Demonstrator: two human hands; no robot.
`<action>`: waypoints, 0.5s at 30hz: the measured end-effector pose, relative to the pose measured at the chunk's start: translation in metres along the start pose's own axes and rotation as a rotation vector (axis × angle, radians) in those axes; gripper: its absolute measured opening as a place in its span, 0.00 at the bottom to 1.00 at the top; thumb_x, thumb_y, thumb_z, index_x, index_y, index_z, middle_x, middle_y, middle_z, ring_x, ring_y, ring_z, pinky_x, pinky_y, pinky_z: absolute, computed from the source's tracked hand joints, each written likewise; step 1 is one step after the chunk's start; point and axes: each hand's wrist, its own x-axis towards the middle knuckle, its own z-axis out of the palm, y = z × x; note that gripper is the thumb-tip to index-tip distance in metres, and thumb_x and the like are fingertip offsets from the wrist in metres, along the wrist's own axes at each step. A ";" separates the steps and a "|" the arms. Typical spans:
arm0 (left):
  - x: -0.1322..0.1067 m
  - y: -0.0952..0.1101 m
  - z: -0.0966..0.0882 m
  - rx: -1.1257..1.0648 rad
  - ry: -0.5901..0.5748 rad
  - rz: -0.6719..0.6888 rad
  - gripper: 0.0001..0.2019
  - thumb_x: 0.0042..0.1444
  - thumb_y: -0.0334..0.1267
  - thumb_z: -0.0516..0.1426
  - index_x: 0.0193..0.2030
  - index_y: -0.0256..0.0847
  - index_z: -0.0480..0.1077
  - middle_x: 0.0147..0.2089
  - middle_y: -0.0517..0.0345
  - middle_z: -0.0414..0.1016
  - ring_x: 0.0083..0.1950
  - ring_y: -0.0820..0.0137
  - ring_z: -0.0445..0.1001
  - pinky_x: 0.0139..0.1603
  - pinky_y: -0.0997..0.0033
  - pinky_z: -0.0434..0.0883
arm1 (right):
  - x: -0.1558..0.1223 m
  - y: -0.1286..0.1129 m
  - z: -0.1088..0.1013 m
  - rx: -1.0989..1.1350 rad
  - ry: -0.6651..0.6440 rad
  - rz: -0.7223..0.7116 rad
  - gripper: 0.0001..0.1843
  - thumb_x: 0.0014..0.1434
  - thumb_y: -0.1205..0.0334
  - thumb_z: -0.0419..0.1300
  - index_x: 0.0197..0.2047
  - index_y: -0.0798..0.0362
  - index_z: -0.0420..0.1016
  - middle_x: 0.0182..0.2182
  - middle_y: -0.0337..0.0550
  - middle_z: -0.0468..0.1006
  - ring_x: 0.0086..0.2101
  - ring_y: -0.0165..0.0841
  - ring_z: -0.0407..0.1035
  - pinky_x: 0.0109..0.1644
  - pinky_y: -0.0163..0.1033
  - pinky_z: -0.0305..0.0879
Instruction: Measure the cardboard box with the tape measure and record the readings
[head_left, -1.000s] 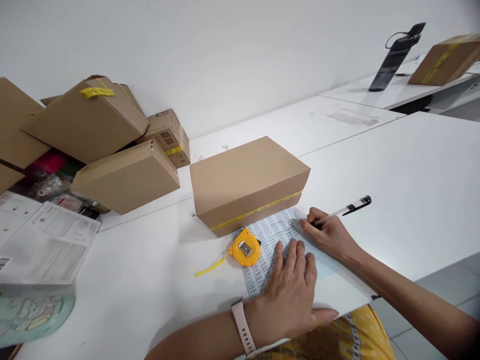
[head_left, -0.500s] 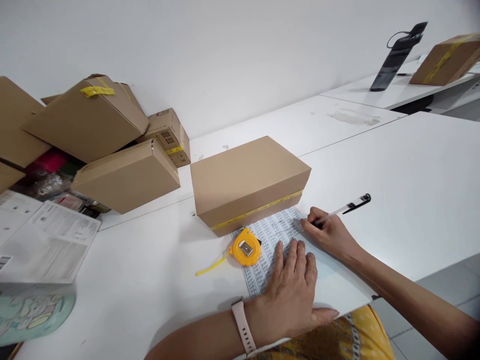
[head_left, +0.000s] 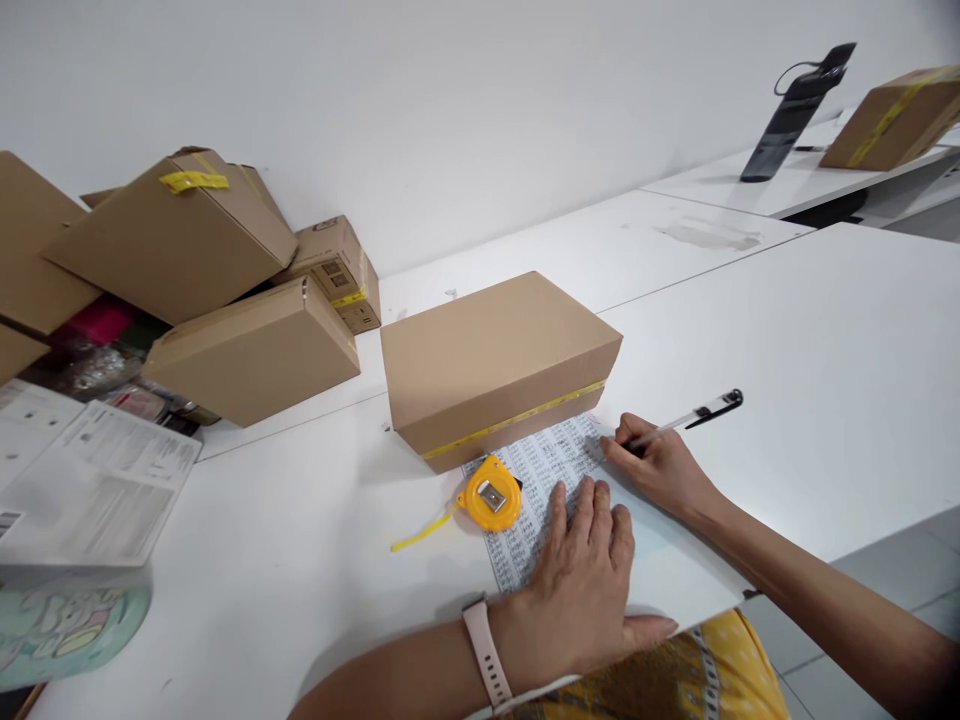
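Observation:
My right hand (head_left: 656, 462) is closed round a pen (head_left: 686, 418) with a clear barrel and black ends, its tip down at a sheet of paper (head_left: 551, 450). Rows of dense handwriting cover the sheet's left part. Flat on that paper lies my left hand (head_left: 585, 570), fingers stretched out, a pale pink band on its wrist. Just left of it, an orange tape measure (head_left: 491, 495) rests on the paper's edge, its yellow strap (head_left: 424, 530) trailing left. Behind the sheet stands a cardboard box (head_left: 499, 365) with yellow tape along its front side, touching or covering the sheet's far edge.
Several cardboard boxes (head_left: 255, 355) are piled at the left, near printed papers (head_left: 90, 480) and a mint-green patterned object (head_left: 71, 630). A dark bottle (head_left: 787, 125) and a taped box (head_left: 892, 120) stand far right. The white table (head_left: 787, 330) meets the wall behind.

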 end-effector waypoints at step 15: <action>-0.003 0.001 -0.002 -0.075 0.142 0.024 0.38 0.64 0.61 0.46 0.66 0.25 0.57 0.70 0.30 0.57 0.72 0.46 0.52 0.70 0.45 0.53 | -0.005 0.021 -0.026 -0.628 0.285 -0.267 0.14 0.61 0.70 0.49 0.45 0.49 0.73 0.37 0.49 0.70 0.40 0.42 0.64 0.36 0.42 0.63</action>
